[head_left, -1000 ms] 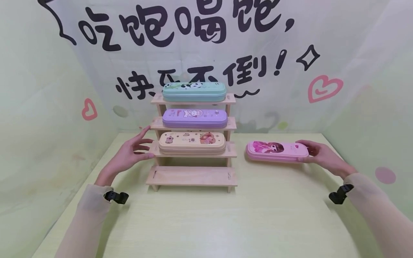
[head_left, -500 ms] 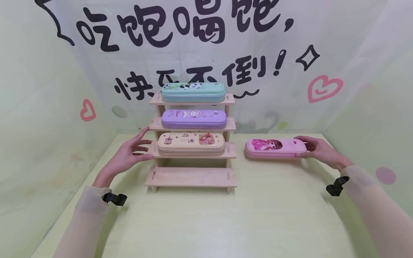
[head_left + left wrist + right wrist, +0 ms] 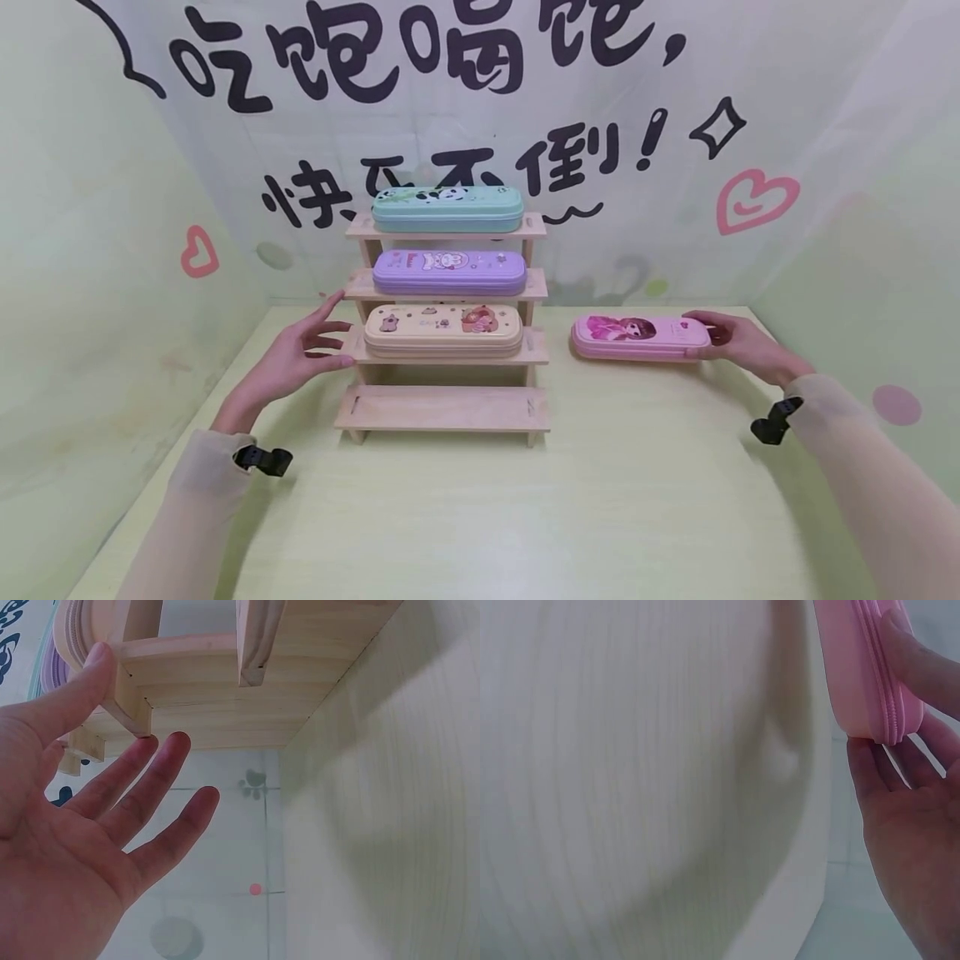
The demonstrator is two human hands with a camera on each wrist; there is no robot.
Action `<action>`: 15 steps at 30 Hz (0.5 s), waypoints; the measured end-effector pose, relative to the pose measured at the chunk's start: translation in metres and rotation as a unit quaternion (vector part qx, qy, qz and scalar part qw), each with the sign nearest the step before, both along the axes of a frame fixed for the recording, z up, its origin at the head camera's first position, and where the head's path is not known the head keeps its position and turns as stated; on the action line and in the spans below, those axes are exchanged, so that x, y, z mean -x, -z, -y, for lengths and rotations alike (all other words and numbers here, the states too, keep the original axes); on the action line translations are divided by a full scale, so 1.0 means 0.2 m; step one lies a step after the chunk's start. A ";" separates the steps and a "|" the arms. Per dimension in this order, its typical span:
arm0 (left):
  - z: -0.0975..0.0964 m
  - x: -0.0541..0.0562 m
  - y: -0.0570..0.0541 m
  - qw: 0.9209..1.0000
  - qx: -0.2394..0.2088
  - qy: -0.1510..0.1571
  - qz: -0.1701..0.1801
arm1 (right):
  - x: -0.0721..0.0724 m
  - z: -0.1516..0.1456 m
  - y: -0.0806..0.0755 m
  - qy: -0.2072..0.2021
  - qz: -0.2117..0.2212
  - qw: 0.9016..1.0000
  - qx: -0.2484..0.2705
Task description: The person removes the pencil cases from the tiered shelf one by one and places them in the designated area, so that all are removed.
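Observation:
In the head view, my right hand (image 3: 742, 343) grips the right end of a pink pencil case (image 3: 637, 338) with a doll picture, low over the table at the right. Its zip shows in the right wrist view, where my thumb (image 3: 922, 664) lies on the case's side. My left hand (image 3: 292, 358) is at the left end of a wooden step rack (image 3: 442, 408), fingers spread, with thumb and fingertips right at the boards' edges. On the rack's upper boards lie a mint panda case (image 3: 450, 210), a purple case (image 3: 450, 273) and a cream case (image 3: 442, 332).
The rack's bottom board holds nothing. A pale table (image 3: 480, 508) stretches in front of it. Printed cloth walls (image 3: 840, 275) with large black characters and hearts stand at the back and sides.
My right hand has shifted slightly left and up in the head view, and the pink pencil case has risen a little with it. My left hand and the rack hold nearly still.

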State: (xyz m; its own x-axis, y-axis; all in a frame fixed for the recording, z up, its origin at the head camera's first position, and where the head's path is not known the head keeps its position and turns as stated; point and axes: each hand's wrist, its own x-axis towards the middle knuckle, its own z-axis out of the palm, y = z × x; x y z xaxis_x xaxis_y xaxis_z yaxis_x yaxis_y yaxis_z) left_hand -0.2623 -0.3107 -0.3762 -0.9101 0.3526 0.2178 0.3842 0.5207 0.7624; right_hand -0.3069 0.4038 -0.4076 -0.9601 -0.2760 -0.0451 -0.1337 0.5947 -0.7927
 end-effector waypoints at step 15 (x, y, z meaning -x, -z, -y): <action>0.00 0.00 -0.01 1.000 0.000 -0.004 0.009 | 0.07 -0.03 0.02 -0.010 0.014 0.998 -0.063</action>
